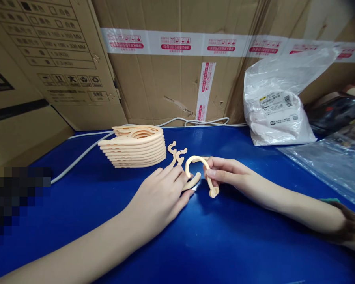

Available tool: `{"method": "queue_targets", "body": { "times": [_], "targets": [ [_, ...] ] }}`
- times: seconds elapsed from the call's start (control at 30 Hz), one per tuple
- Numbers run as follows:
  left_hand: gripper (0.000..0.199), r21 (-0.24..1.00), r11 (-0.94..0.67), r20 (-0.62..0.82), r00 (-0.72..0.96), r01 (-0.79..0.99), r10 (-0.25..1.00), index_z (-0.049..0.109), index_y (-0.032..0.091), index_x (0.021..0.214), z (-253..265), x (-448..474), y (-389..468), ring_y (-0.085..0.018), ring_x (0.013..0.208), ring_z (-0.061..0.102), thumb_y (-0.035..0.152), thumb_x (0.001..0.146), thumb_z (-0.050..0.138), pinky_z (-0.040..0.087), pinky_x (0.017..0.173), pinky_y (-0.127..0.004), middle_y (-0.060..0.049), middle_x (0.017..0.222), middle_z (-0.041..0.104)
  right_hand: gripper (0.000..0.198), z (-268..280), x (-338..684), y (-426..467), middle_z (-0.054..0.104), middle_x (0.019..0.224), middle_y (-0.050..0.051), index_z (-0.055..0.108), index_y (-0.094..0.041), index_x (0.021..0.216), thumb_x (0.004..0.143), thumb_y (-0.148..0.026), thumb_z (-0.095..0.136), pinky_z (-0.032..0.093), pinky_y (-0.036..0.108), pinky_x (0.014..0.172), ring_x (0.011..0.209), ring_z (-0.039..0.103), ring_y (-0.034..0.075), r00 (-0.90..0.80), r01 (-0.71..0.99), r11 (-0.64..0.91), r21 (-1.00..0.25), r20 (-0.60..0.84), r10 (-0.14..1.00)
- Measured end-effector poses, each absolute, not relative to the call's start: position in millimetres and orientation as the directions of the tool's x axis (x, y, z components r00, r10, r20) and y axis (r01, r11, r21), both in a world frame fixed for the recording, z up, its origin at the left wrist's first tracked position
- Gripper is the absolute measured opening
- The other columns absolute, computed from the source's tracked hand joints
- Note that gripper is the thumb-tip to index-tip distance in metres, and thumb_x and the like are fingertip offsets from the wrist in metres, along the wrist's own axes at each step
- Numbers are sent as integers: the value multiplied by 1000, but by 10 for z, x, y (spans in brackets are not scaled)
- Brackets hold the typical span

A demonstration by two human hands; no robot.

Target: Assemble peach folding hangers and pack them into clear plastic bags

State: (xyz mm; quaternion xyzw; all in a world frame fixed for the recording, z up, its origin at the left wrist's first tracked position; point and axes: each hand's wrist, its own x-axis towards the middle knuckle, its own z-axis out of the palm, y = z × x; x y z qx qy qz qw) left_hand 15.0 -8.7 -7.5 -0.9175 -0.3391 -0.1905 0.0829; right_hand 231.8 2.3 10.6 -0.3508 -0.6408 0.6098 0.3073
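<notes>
My right hand [225, 171] pinches a beige plastic hanger hook [191, 161] between thumb and fingers, its round end pointing down just above the table. Close beside it, my left hand [165, 189] is closed low over the blue surface, gripping a curved beige plastic piece [193, 181]. The far part of that piece is hidden by the left fingers. Two small S-shaped beige pieces [181, 154] stick out beyond the left knuckles. Behind the left hand stands a neat stack of beige plastic hanger parts [136, 148].
Cardboard boxes [165, 83] wall off the back and left of the blue table [225, 244]. A white cable [79, 159] runs along the rear edge. At back right stands a labelled white plastic bag [279, 106], with clear plastic wrap [331, 165] nearby.
</notes>
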Motion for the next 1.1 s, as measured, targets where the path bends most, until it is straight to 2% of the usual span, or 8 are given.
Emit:
{"method": "queue_targets", "body": {
  "times": [0.13,0.27,0.47,0.57,0.67,0.8,1.0,1.1],
  "targets": [
    [18,60,-766,405,686,640,605,63,16,106,-68,135,-76,-25,92,66,19,94,49,53,76,-37,-7,100,69,16,23,2328,41,59,72,-2,61,-16,86,89,-32,63,42,21,65,64,50,8,-536,-44,-105,-994,-65,842],
    [19,113,-722,428,622,683,656,61,20,108,-43,116,-96,-20,82,68,20,93,50,50,62,-29,-4,102,66,17,3,2352,70,58,63,-3,59,-17,84,89,-33,63,46,22,60,53,48,7,-495,-65,-198,-978,-140,857],
    [17,134,-706,438,598,695,672,60,21,105,-48,115,-125,-16,76,67,21,92,49,45,56,-26,-2,104,64,24,24,2348,75,56,58,-4,58,-17,75,86,-36,66,37,18,45,44,44,4,-467,-16,-156,-988,-130,874],
    [17,193,-692,422,578,696,699,60,20,101,-20,138,-147,-16,73,66,20,90,48,43,55,-25,-1,96,65,22,27,2345,79,56,58,-5,59,-17,76,87,-34,66,31,16,39,40,34,2,-492,-30,-159,-987,-124,862],
    [15,293,-610,417,476,736,774,61,20,96,15,165,-160,-16,71,64,23,88,49,40,55,-24,1,85,66,21,33,2331,105,58,62,-5,59,-16,77,86,-33,67,30,15,39,42,36,2,-504,-33,-166,-985,-127,854],
    [16,493,-434,261,348,754,900,66,23,92,27,171,-133,-14,58,57,32,87,53,34,51,-23,5,64,61,21,71,2278,135,60,67,-3,60,-16,78,88,-34,66,43,17,51,55,52,5,-504,-42,-140,-989,-100,858],
    [20,874,-249,61,415,417,908,73,24,97,36,167,-55,-16,81,66,31,85,59,45,71,-23,3,86,72,19,99,2169,86,66,84,1,64,-16,89,92,-34,59,49,24,77,80,62,11,-561,-33,-33,-999,-9,828],
    [21,946,-156,12,449,285,894,75,22,97,64,162,-35,-16,89,67,24,83,60,46,78,-22,3,90,74,19,70,2146,80,66,84,1,62,-16,86,93,-33,58,48,26,78,81,62,11,-555,-16,3,-1000,11,832]
  ]
}}
